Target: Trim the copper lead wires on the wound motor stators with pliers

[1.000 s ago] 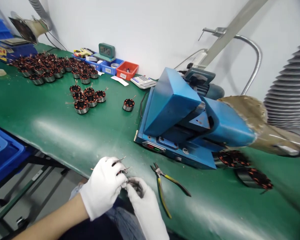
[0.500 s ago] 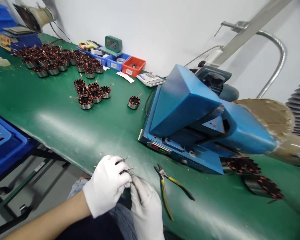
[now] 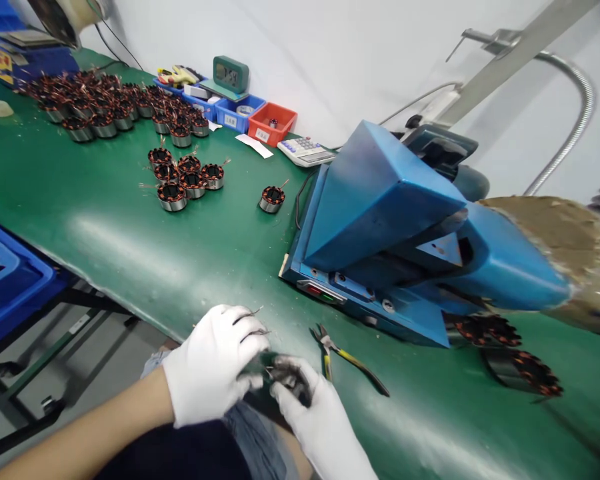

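left hand (image 3: 217, 367) curled around wire leads (image 3: 258, 311) by the near edge of the counter (image 3: 220, 247), right hand (image 3: 310, 403) bent, pinch unclear; work seems midway (cores (image 3: 100, 120) toward far-left corner: done or waiting, can't tell).

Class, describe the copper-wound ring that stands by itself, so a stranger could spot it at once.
Find the big blue machine on the green table. Just left of it in the picture, nearer the camera than the calculator, sits a small metal ring wound with copper. Unlike the grouped rings farther left, it touches no other.
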A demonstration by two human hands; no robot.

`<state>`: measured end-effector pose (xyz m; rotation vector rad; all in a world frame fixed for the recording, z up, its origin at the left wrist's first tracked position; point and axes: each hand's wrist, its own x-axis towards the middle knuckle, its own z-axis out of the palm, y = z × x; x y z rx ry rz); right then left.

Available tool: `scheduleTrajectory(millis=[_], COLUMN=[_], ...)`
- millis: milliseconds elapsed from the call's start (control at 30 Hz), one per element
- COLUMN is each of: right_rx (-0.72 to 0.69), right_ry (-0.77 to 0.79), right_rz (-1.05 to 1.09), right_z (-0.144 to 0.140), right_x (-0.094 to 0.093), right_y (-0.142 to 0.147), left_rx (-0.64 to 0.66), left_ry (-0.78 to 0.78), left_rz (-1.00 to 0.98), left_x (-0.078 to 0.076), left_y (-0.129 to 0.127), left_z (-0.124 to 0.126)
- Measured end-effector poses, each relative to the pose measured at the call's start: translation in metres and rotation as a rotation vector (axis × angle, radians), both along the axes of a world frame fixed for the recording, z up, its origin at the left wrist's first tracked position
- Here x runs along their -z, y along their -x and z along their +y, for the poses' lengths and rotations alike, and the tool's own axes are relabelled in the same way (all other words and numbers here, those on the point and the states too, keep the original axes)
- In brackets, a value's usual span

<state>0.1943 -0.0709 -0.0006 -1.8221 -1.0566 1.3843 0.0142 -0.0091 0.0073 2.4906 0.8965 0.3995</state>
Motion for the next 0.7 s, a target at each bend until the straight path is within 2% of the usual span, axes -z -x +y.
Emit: scheduleTrajectory(millis=[100,167,233,400,467,533,600,633,700], right_rx=[0.151,0.158,0.112,0.123,0.205,0.350,0.439,0.427,0.241], right_ry=[-0.018,-0.016,0.008,0.150,0.214,0.169,0.012,-0.087,-0.270], right_rz=[0.277,0.461,0.522,0.511,0.622,0.715,0.636,0.518,0.178], right_z=[-0.004,-0.003,0.001,0.014,0.016,0.015,0.011,0.009,0.005], right_x=[0.014,0.021,0.023,0.010,0.003,-0.002,-0.006,-0.006,-0.004], right_y=[0.006,0.014,0.026,0.041,0.032,0.016,0.000,-0.005,-0.008], left_rx=[0.062,0.114,0.151,0.137,0.121,0.107,0.095,0.090,0.084], left_ry=[0.025,0.014,-0.003,-0.049,-0.057,-0.058,-0.057,-0.059,-0.054], left_rz=[0.056,0.089,0.123,0.110,0.101,0.114,0.122,0.115,0.101], left_x=[-0.010,-0.013,-0.013,-0.002,0.000,-0.002,-0.005,-0.007,-0.008], left_y=[0.006,0.010,0.012,0.011,0.010,0.009,0.009,0.009,0.008], left_z=[0.002,0.005,0.008,0.010,0.009,0.008,0.007,0.007,0.007])
